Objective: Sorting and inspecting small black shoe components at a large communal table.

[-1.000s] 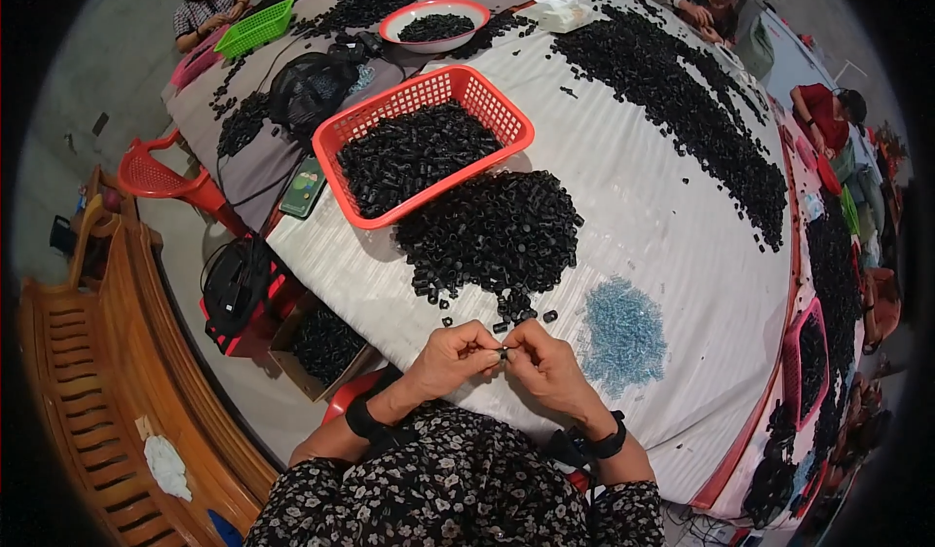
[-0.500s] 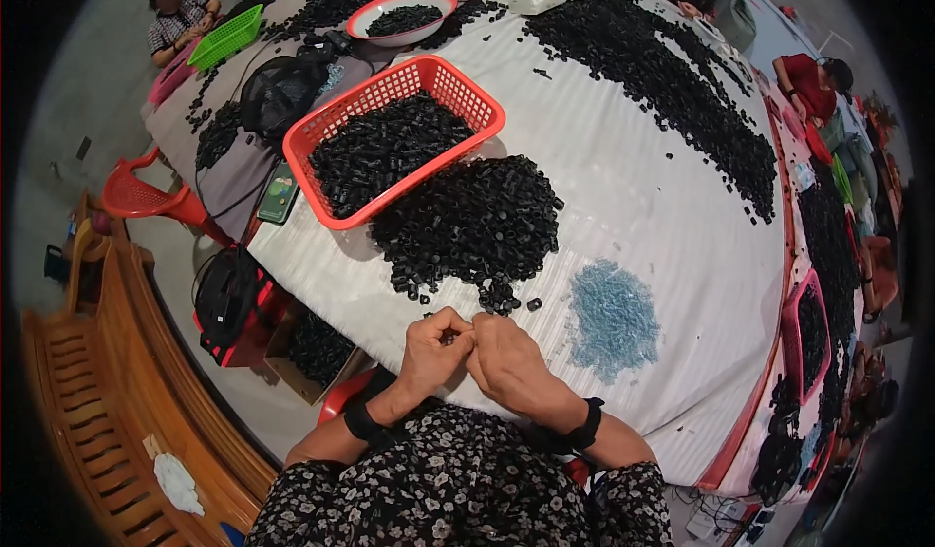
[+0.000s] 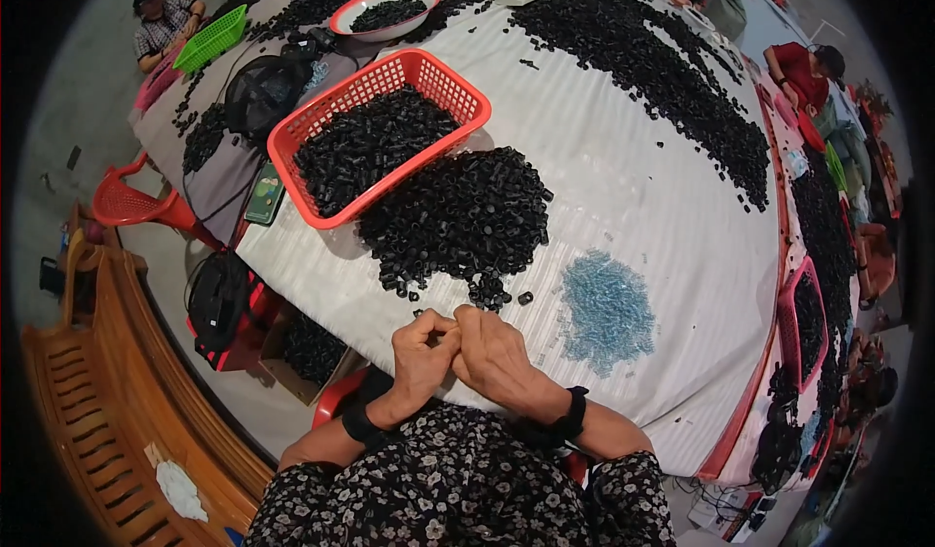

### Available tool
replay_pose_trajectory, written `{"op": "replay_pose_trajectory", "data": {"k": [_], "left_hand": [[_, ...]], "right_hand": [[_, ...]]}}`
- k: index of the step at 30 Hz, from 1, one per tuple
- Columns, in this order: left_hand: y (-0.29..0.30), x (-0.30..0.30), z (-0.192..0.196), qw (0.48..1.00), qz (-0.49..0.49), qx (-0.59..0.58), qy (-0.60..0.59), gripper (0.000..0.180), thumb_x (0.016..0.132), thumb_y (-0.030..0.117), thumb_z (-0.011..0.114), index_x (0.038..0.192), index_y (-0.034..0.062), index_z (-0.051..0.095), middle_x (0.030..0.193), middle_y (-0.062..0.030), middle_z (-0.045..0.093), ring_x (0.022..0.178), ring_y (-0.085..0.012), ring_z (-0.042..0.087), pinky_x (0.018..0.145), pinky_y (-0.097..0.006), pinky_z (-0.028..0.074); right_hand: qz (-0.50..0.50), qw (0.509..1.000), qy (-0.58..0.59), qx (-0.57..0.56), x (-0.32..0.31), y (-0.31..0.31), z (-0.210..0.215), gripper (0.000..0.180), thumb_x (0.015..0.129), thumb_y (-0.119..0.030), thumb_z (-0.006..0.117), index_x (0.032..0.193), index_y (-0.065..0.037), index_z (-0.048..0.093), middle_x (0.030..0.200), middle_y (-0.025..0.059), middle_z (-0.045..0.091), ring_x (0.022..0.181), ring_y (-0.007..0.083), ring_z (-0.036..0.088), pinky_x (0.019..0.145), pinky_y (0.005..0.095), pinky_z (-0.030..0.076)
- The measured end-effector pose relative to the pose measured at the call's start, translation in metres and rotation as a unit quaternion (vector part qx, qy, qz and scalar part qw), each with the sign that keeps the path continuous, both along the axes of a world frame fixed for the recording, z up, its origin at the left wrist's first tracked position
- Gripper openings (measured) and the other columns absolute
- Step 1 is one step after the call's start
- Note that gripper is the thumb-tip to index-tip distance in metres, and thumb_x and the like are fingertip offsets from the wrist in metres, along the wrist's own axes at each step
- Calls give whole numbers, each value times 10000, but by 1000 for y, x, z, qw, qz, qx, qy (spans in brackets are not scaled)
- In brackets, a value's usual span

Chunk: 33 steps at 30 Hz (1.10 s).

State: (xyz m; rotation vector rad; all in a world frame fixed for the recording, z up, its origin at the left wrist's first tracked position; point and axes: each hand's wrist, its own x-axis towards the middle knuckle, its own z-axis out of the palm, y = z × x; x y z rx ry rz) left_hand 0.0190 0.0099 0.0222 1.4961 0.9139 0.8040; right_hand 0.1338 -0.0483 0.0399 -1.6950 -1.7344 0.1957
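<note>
My left hand (image 3: 421, 360) and my right hand (image 3: 495, 354) meet at the near edge of the table, their fingertips pinched together. Whatever sits between the fingers is hidden. Just beyond them lies a heap of small black plastic caps (image 3: 463, 221), a few of them loose at its near side. To the right of my hands is a pile of small clear bluish pieces (image 3: 608, 311), too tiny to name. A red-orange plastic basket (image 3: 336, 218) behind the heap holds many more black pieces.
A dark green phone-like object (image 3: 265, 194) lies left of the basket. Farther off are a red-rimmed basin (image 3: 385, 33), a green basket (image 3: 211, 38) and a long spread of black pieces (image 3: 662, 99). A wooden bench (image 3: 127, 401) stands at lower left. Other people sit around the tables.
The whole view has shifted slightly, so things appear a little farther left. Both hands stay pinched together, with the right hand's fingers turned slightly.
</note>
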Motion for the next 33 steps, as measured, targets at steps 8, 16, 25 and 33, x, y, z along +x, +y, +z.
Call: {"op": "replay_pose_trajectory", "data": {"k": [8,16,25,33], "left_hand": [[0,5,-7,998,2,-63,-30,81,768,-11,622,716,-4,559,628,36,532,590,-15,438,504,-184,369],[3,10,-11,999,26,0,-24,117,764,-7,619,694,4,526,594,40,488,562,-17,404,485,-191,347],[9,7,-3,990,-82,-110,15,37,796,9,594,785,-5,560,745,0,570,671,-40,502,585,-178,411],[38,-11,15,987,-86,-116,-70,191,842,2,543,1024,-24,598,742,-27,589,643,-73,535,594,-206,448]], "right_hand": [[-29,999,-27,-7,-4,2,-6,233,668,-33,587,849,-28,440,712,117,498,659,272,540,539,360,461],[-37,999,-4,14,-4,3,-7,314,645,-10,589,936,-8,470,731,121,498,662,298,536,551,386,445],[-8,1000,8,10,7,-3,-1,274,694,-48,593,934,-4,467,757,129,522,695,285,560,579,366,482],[-73,991,74,-87,83,-40,27,188,789,-104,604,931,-12,523,828,146,544,758,337,552,654,395,454]]}}
